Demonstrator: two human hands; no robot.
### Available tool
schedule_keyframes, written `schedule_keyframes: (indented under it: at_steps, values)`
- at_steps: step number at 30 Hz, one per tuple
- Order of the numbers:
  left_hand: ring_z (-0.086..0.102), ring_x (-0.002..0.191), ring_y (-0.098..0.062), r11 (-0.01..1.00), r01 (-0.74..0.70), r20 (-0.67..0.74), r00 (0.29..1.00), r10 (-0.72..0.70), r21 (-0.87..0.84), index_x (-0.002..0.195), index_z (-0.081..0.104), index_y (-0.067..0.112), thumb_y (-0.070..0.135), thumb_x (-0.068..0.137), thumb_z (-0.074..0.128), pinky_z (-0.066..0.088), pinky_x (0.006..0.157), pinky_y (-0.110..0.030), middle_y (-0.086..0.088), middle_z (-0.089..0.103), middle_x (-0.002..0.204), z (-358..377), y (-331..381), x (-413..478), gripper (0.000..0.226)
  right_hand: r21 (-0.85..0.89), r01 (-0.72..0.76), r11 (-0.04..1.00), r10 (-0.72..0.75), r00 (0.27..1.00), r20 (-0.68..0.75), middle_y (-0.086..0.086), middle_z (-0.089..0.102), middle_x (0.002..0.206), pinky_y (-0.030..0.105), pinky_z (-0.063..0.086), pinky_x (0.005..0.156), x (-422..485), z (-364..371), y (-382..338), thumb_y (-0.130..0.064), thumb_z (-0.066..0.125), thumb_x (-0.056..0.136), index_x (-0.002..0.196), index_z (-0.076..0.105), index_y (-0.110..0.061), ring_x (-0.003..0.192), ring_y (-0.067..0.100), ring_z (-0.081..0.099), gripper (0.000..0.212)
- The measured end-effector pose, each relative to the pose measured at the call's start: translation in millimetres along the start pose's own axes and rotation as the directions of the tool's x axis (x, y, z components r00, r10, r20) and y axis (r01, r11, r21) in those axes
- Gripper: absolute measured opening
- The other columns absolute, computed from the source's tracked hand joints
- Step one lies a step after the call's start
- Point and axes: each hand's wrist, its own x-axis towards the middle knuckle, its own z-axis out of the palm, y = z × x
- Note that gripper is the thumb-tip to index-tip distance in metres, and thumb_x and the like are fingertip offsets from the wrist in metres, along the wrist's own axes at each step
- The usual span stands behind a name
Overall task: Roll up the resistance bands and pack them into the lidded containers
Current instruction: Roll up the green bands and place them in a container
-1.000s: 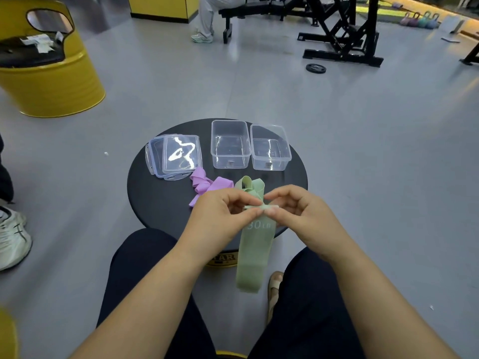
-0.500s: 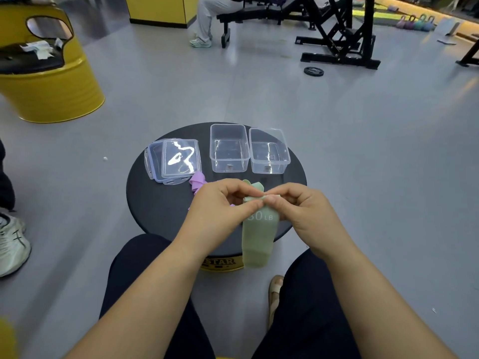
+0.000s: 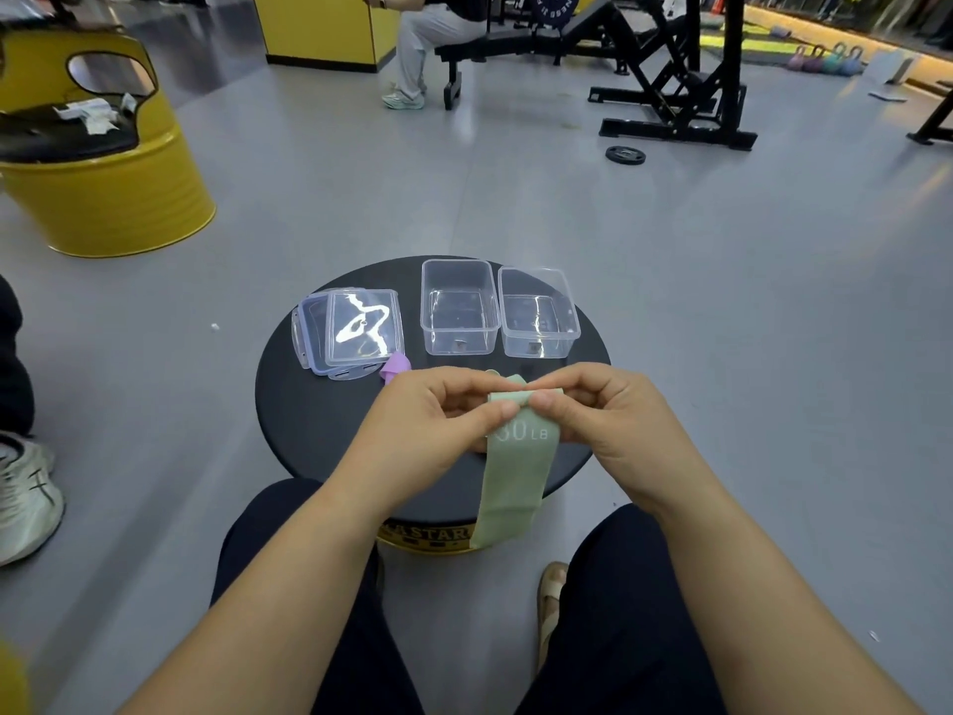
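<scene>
Head view: left hand and right hand pinch the green band at its rolled top; tail hangs.

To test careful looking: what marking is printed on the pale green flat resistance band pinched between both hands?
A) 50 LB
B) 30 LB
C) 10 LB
B: the pale green flat resistance band, pinched at its rolled top edge by the left hand and the right hand, shows "30 LB" just below the roll.
</scene>
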Motion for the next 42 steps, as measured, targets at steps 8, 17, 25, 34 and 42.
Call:
schedule_keyframes:
  at_steps: [8,17,25,34,42]
  values:
    - [0.068,0.083,-0.037,0.999,-0.04,-0.052,0.998,0.04,-0.004,0.088,0.076,0.024,0.008,0.082,0.069,0.053,0.079,-0.058,-0.01,0.074,0.083,-1,6,5,0.018,0.068,0.003,0.998,-0.004,1.0,0.008,0.013,0.074,0.081,0.034,0.059,0.074,3,0,-3,-0.025,0.071,0.067,0.08,0.073,-0.018,0.076,0.021,0.07,0.015]
    - [0.061,0.09,-0.047,0.996,-0.018,-0.105,0.994,0.008,-0.092,0.077,0.076,0.026,0.009,0.071,0.067,0.045,0.08,-0.066,-0.009,0.074,0.083,4,11,9,0.02,0.078,0.047,0.996,-0.047,0.999,-0.001,0.0,0.073,0.073,0.027,0.058,0.071,6,-1,-6,-0.014,0.072,0.066,0.08,0.071,-0.015,0.072,0.013,0.069,0.014]
    - [0.07,0.085,-0.027,1.0,-0.01,-0.059,0.998,0.008,-0.027,0.082,0.075,0.021,0.013,0.073,0.078,0.052,0.087,-0.052,-0.005,0.074,0.081,-1,10,9,0.012,-0.035,0.115,0.993,-0.117,0.991,-0.067,0.009,0.073,0.084,0.038,0.057,0.08,4,3,-4,-0.004,0.074,0.075,0.075,0.075,-0.027,0.086,0.031,0.069,0.023]
    - [0.069,0.073,-0.01,0.998,-0.003,-0.093,0.996,-0.003,-0.062,0.078,0.074,0.017,-0.002,0.073,0.074,0.055,0.071,-0.019,0.003,0.073,0.071,2,11,12,0.02,-0.1,0.117,0.988,-0.123,0.991,-0.055,0.0,0.074,0.084,0.043,0.055,0.087,4,3,-5,-0.003,0.075,0.075,0.076,0.074,-0.029,0.089,0.024,0.069,0.026]
    - [0.071,0.079,-0.014,0.998,0.001,-0.083,0.997,-0.006,-0.066,0.081,0.073,0.014,-0.003,0.073,0.074,0.056,0.073,-0.02,-0.002,0.075,0.079,2,10,10,0.019,-0.083,0.076,0.994,-0.079,0.996,-0.03,0.007,0.074,0.083,0.032,0.058,0.073,3,3,-3,-0.035,0.069,0.068,0.086,0.071,-0.014,0.081,0.02,0.071,0.028]
